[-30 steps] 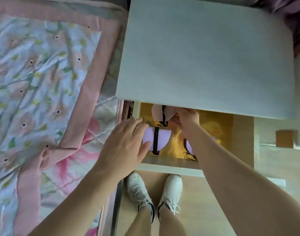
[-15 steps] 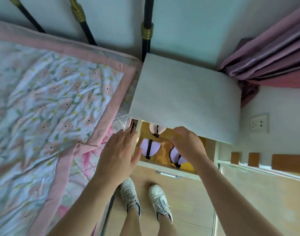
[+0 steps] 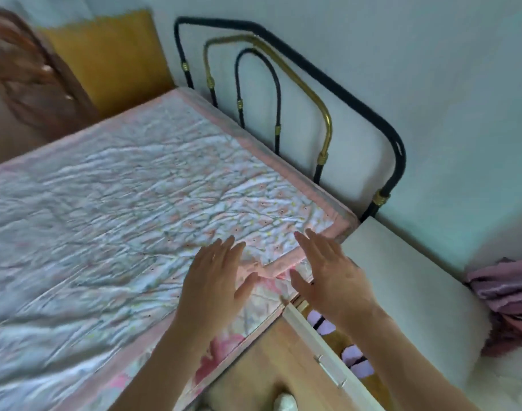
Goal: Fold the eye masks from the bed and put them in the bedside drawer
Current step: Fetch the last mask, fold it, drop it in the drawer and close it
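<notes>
You have two folded lilac eye masks showing in the open bedside drawer point(image 3: 310, 330): one eye mask point(image 3: 320, 321) toward the bed end and a second eye mask point(image 3: 356, 361) toward the handle end, each crossed by one dark strap. One handle point(image 3: 331, 370) sits on the drawer front. Two hands are up, your left hand point(image 3: 215, 280) and right hand point(image 3: 334, 277). One quilt point(image 3: 120, 203) covers the bed, one metal headboard point(image 3: 298, 93) stands behind it, and one white shoe point(image 3: 285, 402) shows below.

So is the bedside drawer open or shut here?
Open: the drawer is pulled out, with folded eye masks visible inside.
</notes>
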